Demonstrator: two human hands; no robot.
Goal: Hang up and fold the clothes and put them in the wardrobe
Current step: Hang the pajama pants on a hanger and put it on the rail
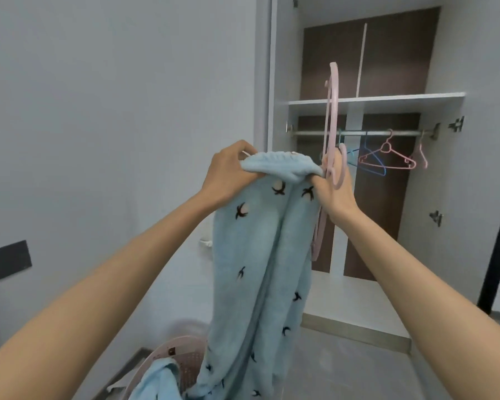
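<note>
A pair of light blue fleece trousers (260,255) with small black bird prints hangs in front of me, legs trailing down. My left hand (228,174) grips the left end of the waistband. My right hand (334,189) pinches the right end of the waistband and also holds a pink plastic hanger (331,116), which stands edge-on with its hook by my fingers. Behind them the open wardrobe (373,102) shows a metal rail (358,133) with several empty pink and blue hangers (387,158).
A pink laundry basket (179,350) sits on the floor at the lower left with another light blue garment (156,382) draped over it. A grey wall fills the left. The wardrobe has an upper shelf and a white floor panel (355,307).
</note>
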